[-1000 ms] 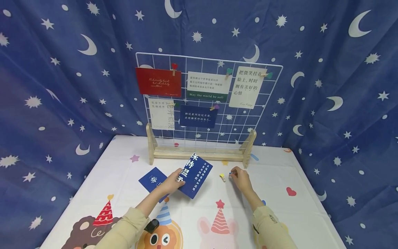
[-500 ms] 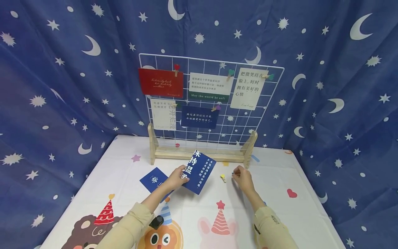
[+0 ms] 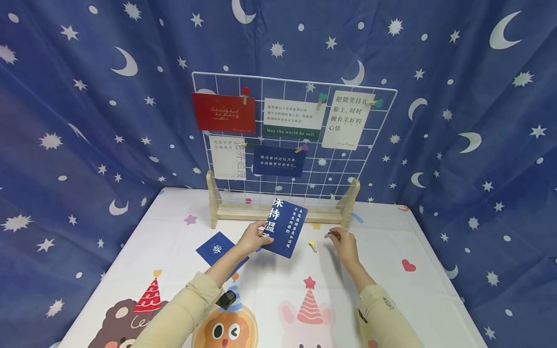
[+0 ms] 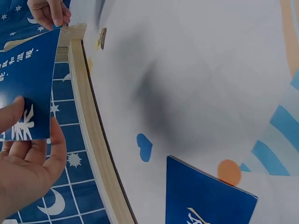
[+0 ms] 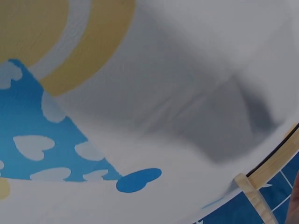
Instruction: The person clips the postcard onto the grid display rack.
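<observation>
My left hand (image 3: 252, 238) pinches a dark blue card (image 3: 288, 228) with white lettering, thumb on its face and fingers behind. The card is tilted above the table before the grid rack. To its right, my right hand (image 3: 346, 246) pinches a small clothespin (image 3: 328, 235) with a blue end, mostly hidden by the fingertips. Between the hands a wooden clothespin (image 3: 313, 246) with a yellow heart lies on the table. More blue card (image 4: 203, 193) lies flat beneath my left forearm. Only a sliver of the right hand (image 5: 293, 205) shows in the right wrist view.
A white wire grid (image 3: 335, 166) on wooden feet (image 3: 348, 205) stands at the back. Clothespins hold a red card (image 3: 224, 113), two upper white cards, a lower white card and a blue card (image 3: 279, 161) on it. The tablecloth (image 3: 378, 232) has printed cartoon animals.
My left hand has raised the blue card, moving it rightward and toward the rack. The right hand has shifted slightly right and forward, still pinching the clothespin.
</observation>
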A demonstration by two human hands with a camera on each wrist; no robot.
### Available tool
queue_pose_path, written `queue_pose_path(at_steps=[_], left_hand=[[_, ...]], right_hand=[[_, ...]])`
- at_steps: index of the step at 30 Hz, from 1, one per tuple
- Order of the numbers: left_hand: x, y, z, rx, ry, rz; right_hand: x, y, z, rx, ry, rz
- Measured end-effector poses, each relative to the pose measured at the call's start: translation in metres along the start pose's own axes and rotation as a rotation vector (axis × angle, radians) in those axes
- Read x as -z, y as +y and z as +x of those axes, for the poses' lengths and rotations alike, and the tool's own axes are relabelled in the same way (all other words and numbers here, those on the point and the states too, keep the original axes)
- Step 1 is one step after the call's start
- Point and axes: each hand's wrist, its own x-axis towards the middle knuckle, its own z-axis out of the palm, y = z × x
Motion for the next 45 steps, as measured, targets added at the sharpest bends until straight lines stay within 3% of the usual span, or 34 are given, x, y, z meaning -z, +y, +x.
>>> queue_pose_path(at_steps=[9, 19, 30, 35, 45], left_hand=[[-0.003, 0.009, 0.005, 0.003, -0.003, -0.019], [-0.003, 0.015, 0.008, -0.076, -0.048, -0.097], [-0.001, 0.021, 0.012, -0.16, 0.006, -0.147], [-0.006, 0.029, 0.015, -0.203, 0.051, -0.108], [-0.018, 0.04, 0.025, -0.235, 0.097, -0.078]], right_hand=[[0.003, -0.002, 0.004, 0.026, 0.049, -0.008], [0.009, -0.005, 0.0, -0.011, 0.081, 0.031], [0.014, -0.011, 0.0, -0.022, 0.137, 0.122], [0.017, -0.01, 0.0, 0.002, 0.156, 0.138], [0.025, -0.011, 0.004, 0.026, 0.161, 0.089]])
